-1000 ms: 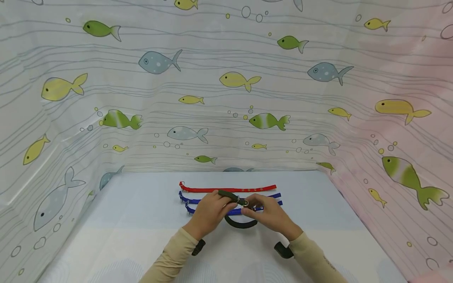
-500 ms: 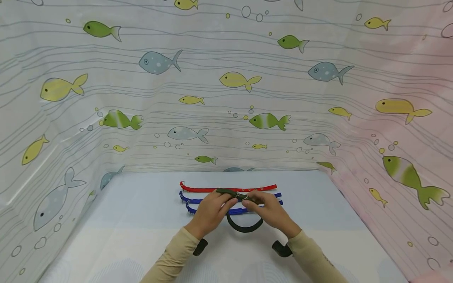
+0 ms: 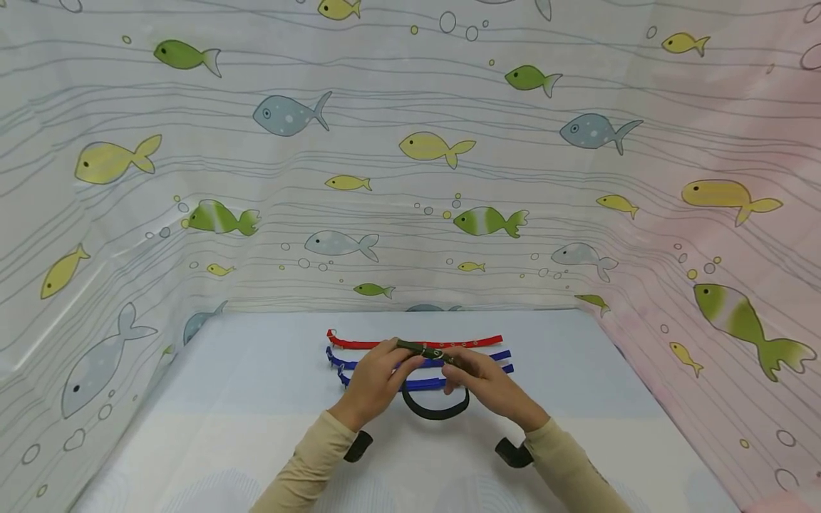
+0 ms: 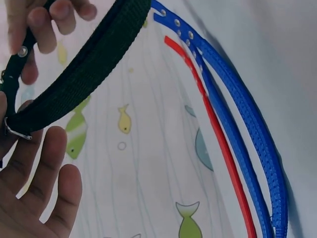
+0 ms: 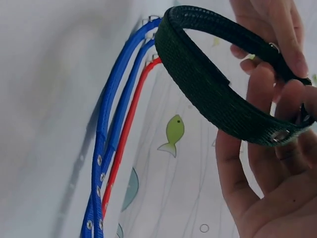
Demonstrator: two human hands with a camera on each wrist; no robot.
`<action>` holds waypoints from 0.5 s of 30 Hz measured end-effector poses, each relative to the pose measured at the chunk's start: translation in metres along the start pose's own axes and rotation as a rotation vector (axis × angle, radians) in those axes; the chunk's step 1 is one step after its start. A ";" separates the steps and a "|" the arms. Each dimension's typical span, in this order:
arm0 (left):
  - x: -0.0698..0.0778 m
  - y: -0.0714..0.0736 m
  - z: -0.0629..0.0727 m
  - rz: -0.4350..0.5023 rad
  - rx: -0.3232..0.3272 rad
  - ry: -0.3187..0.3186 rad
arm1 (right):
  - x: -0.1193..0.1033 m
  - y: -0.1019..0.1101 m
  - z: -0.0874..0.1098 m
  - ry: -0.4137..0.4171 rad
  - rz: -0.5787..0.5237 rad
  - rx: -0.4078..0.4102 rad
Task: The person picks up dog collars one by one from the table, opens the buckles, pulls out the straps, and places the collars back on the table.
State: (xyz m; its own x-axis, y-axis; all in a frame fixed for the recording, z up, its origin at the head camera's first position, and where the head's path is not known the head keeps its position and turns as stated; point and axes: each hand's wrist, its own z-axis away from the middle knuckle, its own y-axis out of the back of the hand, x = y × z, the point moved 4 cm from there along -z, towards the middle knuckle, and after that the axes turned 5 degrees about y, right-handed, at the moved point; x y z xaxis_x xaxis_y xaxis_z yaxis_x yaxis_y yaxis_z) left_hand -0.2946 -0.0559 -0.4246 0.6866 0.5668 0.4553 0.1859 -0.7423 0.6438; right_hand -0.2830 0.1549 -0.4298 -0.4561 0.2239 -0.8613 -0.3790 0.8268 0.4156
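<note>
A dark green collar, closed into a loop, hangs between my two hands above the table. My left hand pinches it by the metal buckle, thumb and fingers on the strap. The fingers of my right hand hold the other side of the loop near an eyelet. In the right wrist view the wide woven band curves round toward both hands. Part of the strap end is hidden behind the fingers.
On the table behind the hands lie a red collar and two blue collars, stretched out side by side. A fish-patterned curtain surrounds the table's back and sides. Dark straps show at both wrists.
The buckle and strap between my hands have turned slightly, and the hanging loop has swung a little right, then back left. Both hands have kept hold of the green collar.
</note>
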 end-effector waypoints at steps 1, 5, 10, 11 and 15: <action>0.000 0.000 0.000 0.000 -0.002 0.001 | -0.001 0.000 0.000 -0.001 0.019 0.016; 0.002 0.000 -0.001 -0.005 -0.006 -0.024 | -0.004 0.003 -0.001 -0.002 0.143 0.107; 0.004 -0.002 -0.001 0.011 -0.020 -0.056 | -0.008 0.004 -0.003 0.029 0.239 0.161; 0.004 -0.003 -0.001 0.018 -0.020 -0.060 | -0.008 0.004 -0.004 0.030 0.237 0.162; 0.004 -0.002 -0.002 0.022 -0.016 -0.082 | -0.006 0.003 -0.003 0.021 0.185 0.139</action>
State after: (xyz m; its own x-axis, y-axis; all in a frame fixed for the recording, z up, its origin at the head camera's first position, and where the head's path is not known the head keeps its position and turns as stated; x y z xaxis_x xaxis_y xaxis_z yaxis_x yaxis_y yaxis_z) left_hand -0.2933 -0.0510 -0.4232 0.7461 0.5184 0.4179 0.1592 -0.7483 0.6440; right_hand -0.2842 0.1546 -0.4218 -0.5244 0.3689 -0.7674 -0.1732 0.8362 0.5204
